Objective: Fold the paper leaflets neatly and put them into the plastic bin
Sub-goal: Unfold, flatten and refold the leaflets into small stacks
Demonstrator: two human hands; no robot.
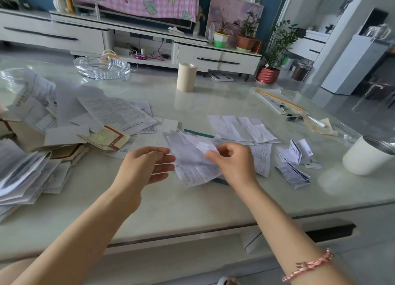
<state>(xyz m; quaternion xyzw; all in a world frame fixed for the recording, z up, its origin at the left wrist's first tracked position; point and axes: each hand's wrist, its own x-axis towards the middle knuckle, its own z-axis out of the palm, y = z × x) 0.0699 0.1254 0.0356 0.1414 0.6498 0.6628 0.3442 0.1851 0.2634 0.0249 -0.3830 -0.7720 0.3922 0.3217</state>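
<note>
Leaflets point(32, 94) crowd clear bin point(8, 75); right hand point(233, 162) pinches leaflet point(192, 156).

Hands: we count two, left hand point(147, 165) and right hand point(230, 162), at 6 o'clock.
In hand: one held leaflet point(190, 156).
Folded: three folded leaflets point(298, 151) point(292, 174) point(313, 163) at 3 o'clock.
Unfolded: loose leaflets point(115, 111) at 9 o'clock overlap too much for us to count.
Ashtrays: one glass ashtray point(102, 67) at 11 o'clock.
Rolls: one beige roll point(186, 77) at 12 o'clock.
Cups: one white cup point(363, 156) at 3 o'clock.
Plants: we count three potted plants point(221, 36) point(246, 38) point(269, 71) at 1 o'clock.
</note>
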